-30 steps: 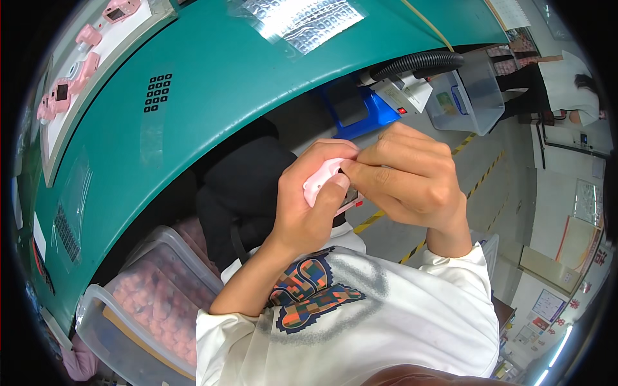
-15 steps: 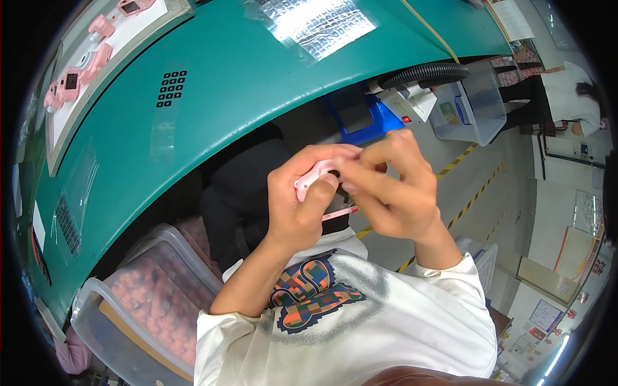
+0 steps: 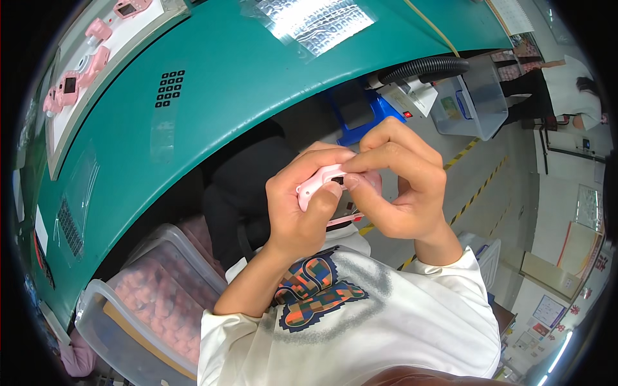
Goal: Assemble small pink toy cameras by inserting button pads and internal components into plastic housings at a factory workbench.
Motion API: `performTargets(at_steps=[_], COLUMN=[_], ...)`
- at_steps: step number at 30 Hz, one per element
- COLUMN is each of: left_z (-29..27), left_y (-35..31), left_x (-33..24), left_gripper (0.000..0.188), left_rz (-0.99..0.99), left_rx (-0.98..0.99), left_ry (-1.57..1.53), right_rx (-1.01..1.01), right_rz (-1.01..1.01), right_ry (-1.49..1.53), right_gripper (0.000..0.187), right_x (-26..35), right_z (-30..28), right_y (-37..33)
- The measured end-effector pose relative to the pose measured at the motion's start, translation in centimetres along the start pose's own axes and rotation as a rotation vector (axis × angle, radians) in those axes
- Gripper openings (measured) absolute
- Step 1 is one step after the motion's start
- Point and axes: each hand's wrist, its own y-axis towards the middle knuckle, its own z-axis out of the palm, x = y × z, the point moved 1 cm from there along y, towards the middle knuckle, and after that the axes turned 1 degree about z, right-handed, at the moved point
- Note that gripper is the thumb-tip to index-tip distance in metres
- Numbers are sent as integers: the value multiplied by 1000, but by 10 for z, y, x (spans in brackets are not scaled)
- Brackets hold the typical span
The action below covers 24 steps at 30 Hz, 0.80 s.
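Note:
In front of my chest I hold a pink toy camera (image 3: 313, 187) with rounded ends, up in the air. My left hand (image 3: 297, 202) wraps its left end, with the thumb pressed along the edge facing me. My right hand (image 3: 407, 177) is closed at its other end, thumb and forefinger pinching close to a small dark opening (image 3: 337, 181) in the pink shell. Whether a small part sits between those fingertips cannot be seen. Just below the hands shows a thin pink strip with a red end (image 3: 347, 220), partly covered.
Ahead curves a green worktable (image 3: 212, 77) with a sheet of small black squares (image 3: 170, 89). Several pink toy cameras (image 3: 69, 87) stand on a white shelf at left. A plastic bin (image 3: 154, 302) of pink parts is at lower left. A blue stool (image 3: 367, 119) stands below the table; another person (image 3: 560, 93) is at far right.
My right hand's fingers have shifted from a blurred, bunched position to a steadier pinch on the camera's edge. More of the pink shell and the dark opening now shows.

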Motion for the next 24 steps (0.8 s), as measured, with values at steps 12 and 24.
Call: performTargets(at_steps=[12,24], left_z=[4,-11], left_y=[-2,-3], left_x=[-1,-13], left_gripper=[38,47], left_rz=[57,-24], left_rx=[-25,-8], left_ry=[145,100], right_rx=[39,169], right_rz=[42,81], right_ry=[17,150], right_gripper=[11,9], right_x=[2,-5], right_z=[-1,11], right_y=[2,12])
